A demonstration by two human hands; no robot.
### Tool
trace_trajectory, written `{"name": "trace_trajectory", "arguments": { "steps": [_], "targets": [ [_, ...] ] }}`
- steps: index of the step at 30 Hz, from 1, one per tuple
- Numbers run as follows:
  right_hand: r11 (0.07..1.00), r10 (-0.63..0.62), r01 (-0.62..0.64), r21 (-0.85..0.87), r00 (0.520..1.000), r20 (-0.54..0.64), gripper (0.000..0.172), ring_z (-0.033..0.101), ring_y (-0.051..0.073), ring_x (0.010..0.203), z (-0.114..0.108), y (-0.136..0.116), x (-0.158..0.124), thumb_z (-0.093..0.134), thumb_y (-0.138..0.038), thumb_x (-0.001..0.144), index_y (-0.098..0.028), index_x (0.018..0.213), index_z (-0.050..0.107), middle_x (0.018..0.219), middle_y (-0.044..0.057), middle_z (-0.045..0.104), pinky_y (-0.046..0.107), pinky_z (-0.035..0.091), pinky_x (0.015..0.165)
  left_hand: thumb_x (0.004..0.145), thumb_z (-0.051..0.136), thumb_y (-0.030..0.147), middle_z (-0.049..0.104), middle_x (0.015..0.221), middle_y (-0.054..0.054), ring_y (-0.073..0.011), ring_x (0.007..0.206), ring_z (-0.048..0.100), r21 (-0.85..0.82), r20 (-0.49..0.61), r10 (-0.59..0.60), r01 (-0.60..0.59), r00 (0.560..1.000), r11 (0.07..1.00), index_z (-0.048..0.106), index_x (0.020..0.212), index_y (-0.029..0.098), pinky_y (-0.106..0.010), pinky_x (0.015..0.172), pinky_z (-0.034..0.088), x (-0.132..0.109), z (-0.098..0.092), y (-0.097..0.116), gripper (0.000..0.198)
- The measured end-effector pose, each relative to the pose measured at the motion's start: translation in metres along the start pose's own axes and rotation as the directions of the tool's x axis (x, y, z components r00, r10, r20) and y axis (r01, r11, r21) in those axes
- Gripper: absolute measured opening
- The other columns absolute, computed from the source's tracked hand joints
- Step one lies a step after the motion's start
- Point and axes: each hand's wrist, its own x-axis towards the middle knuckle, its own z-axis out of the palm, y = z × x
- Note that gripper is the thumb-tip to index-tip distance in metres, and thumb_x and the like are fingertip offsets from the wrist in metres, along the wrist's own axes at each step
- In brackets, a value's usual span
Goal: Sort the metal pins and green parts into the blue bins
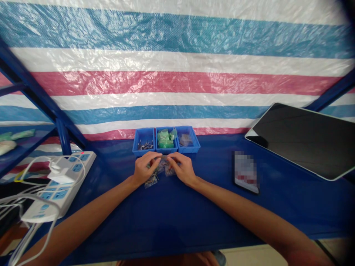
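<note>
My left hand (146, 168) and my right hand (181, 168) meet just in front of three blue bins. Between their pinched fingertips stretches a thin, rod-like metal piece (164, 156), held at both ends. Small clear plastic bags (151, 181) with thin parts inside lie on the table below and between my hands. The left bin (143, 150) holds dark and silver pins. Green plastic packets (166, 139) fill the middle bin. In the right bin (189, 150) are small clear packets with greyish contents.
A white power strip (88, 162) with plugs and cables lies on the left. On the right are a phone (245, 171) and a large dark-screened panel (302, 140). Blue frame posts (63, 136) and striped sheeting (177, 83) stand behind the blue table (172, 221).
</note>
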Motion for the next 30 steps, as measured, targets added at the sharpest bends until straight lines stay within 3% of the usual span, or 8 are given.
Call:
{"name": "trace_trajectory", "arguments": {
  "steps": [7, 11, 16, 19, 24, 30],
  "targets": [
    [0.996, -0.010, 0.008, 0.088, 1.000, 0.022, 0.025, 0.062, 0.013, 0.063, 0.0007, 0.0020, 0.0007, 0.048, -0.035, 0.091, -0.018, 0.099, 0.065, 0.081, 0.004, 0.067, 0.026, 0.050, 0.069, 0.084, 0.058, 0.018, 0.068, 0.083, -0.005, -0.0133, 0.076, 0.063, -0.008, -0.010, 0.023, -0.023, 1.000, 1.000, 0.066, 0.091, 0.015, -0.025, 0.073, 0.050, 0.0011, 0.0009, -0.0014, 0.011],
    [0.992, -0.113, 0.114, 0.053, 0.993, -0.020, 0.022, 0.060, 0.015, 0.076, -0.0013, -0.0011, 0.0036, 0.051, -0.034, 0.090, -0.018, 0.094, 0.067, 0.086, 0.005, 0.064, 0.026, 0.049, 0.068, 0.087, 0.055, 0.019, 0.069, 0.085, -0.005, -0.0142, 0.082, 0.064, 0.000, -0.003, 0.025, -0.025, 1.000, 1.000, 0.066, 0.091, 0.016, -0.027, 0.079, 0.051, 0.0023, 0.0011, -0.0011, 0.013],
    [0.988, -0.155, 0.156, -0.021, 0.988, 0.008, 0.021, 0.054, 0.014, 0.067, -0.0005, 0.0002, 0.0025, 0.055, -0.034, 0.088, -0.018, 0.093, 0.067, 0.076, 0.003, 0.059, 0.026, 0.046, 0.065, 0.088, 0.053, 0.019, 0.069, 0.085, -0.005, -0.0142, 0.081, 0.064, -0.035, 0.005, 0.040, -0.040, 0.999, 0.999, 0.067, 0.092, 0.017, -0.027, 0.078, 0.051, 0.0014, 0.0020, -0.0022, 0.014],
    [0.988, -0.146, 0.147, -0.036, 0.989, 0.041, 0.020, 0.054, 0.013, 0.064, 0.0009, 0.0031, 0.0005, 0.055, -0.033, 0.088, -0.018, 0.091, 0.067, 0.072, 0.002, 0.060, 0.025, 0.045, 0.065, 0.087, 0.055, 0.020, 0.069, 0.085, -0.005, -0.0135, 0.079, 0.064, -0.034, 0.018, 0.029, -0.028, 0.999, 0.999, 0.067, 0.094, 0.017, -0.026, 0.075, 0.051, 0.0003, 0.0023, -0.0022, 0.014],
    [0.997, -0.078, 0.078, 0.029, 0.997, 0.008, 0.021, 0.060, 0.014, 0.070, 0.0019, 0.0055, -0.0004, 0.055, -0.033, 0.088, -0.018, 0.094, 0.068, 0.083, 0.004, 0.068, 0.025, 0.048, 0.069, 0.084, 0.060, 0.024, 0.068, 0.079, -0.002, -0.0078, 0.058, 0.057, 0.008, 0.034, -0.045, 0.044, 0.998, 0.999, 0.065, 0.099, 0.016, -0.021, 0.064, 0.049, -0.0004, 0.0023, -0.0027, 0.017],
    [0.997, -0.044, 0.043, 0.061, 0.999, 0.012, 0.022, 0.063, 0.015, 0.074, 0.0011, 0.0051, 0.0009, 0.054, -0.033, 0.088, -0.019, 0.098, 0.067, 0.089, 0.004, 0.069, 0.026, 0.050, 0.070, 0.084, 0.060, 0.022, 0.067, 0.081, -0.003, -0.0088, 0.061, 0.057, 0.001, 0.040, -0.024, 0.024, 0.999, 1.000, 0.065, 0.090, 0.016, -0.021, 0.065, 0.048, 0.0013, 0.0023, -0.0015, 0.010]
  ]
}}
